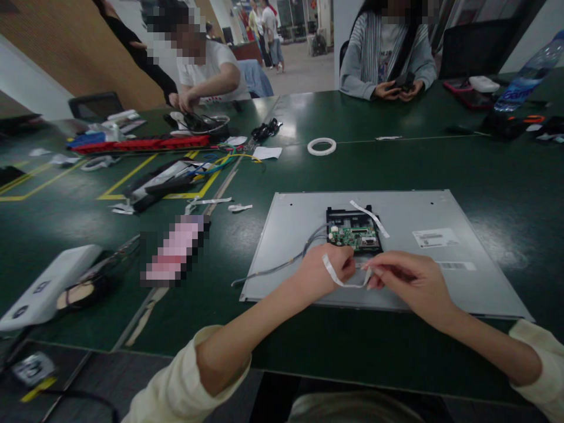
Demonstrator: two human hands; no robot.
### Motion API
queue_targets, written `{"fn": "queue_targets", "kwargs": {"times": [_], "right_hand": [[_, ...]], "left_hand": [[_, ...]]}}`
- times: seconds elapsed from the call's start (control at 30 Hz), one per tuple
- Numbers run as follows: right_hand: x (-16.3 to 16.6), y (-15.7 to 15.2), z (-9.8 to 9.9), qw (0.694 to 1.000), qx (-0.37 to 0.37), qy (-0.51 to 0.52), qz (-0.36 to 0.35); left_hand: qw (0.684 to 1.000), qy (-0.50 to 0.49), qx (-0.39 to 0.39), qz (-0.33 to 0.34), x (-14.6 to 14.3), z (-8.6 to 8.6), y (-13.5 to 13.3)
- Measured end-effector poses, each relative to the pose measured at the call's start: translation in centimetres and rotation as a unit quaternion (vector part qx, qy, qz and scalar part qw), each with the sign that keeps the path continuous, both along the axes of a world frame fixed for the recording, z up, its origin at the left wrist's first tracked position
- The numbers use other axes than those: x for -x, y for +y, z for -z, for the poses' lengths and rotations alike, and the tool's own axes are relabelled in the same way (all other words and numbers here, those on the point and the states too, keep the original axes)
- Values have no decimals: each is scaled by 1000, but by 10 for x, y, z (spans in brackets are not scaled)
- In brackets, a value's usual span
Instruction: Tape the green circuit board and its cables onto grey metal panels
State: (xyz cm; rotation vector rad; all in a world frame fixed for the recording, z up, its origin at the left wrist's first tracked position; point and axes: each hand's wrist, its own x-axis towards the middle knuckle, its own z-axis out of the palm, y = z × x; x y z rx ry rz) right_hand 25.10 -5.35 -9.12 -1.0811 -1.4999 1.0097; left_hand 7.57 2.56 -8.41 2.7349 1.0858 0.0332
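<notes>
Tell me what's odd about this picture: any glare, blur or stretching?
In the head view, pale glare washes parts of the green table; toward its edges the same head view seems stretched, the plastic bottle leaning outward; in the head view, coarse squares hide a pink object, distant people look soft, and the label on the gray panel is unreadable.

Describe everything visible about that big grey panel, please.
The grey panel looks like metal: smooth, straight-edged, with two small dark spots near its far corners. It lies flat on the green table. On it sit a circuit board in a black frame, a grey cable trailing left, a white strip across the frame's corner, and two white labels at right. The left hand and right hand are over its near part; contact is unclear.
</notes>
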Motion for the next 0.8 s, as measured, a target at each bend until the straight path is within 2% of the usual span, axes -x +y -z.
{"fn": "queue_targets", "kwargs": {"times": [0.13,0.33,0.47,0.67,0.8], "right_hand": [[-2,5,3,995,72,71,6],[-8,12,9,989,79,121,-11],[-9,13,9,989,97,110,-22],[-8,15,7,988,120,92,-4],[-8,14,8,985,148,85,-29]], "left_hand": [[1000,-2,-5,4,0,-1,-1],[1000,7,2,0,-1,-4,-1],[1000,-4,-13,19,2,-1,-1],[1000,-18,-13,15,4,1,-1],[1000,-18,-8,8,3,2,0]]}}
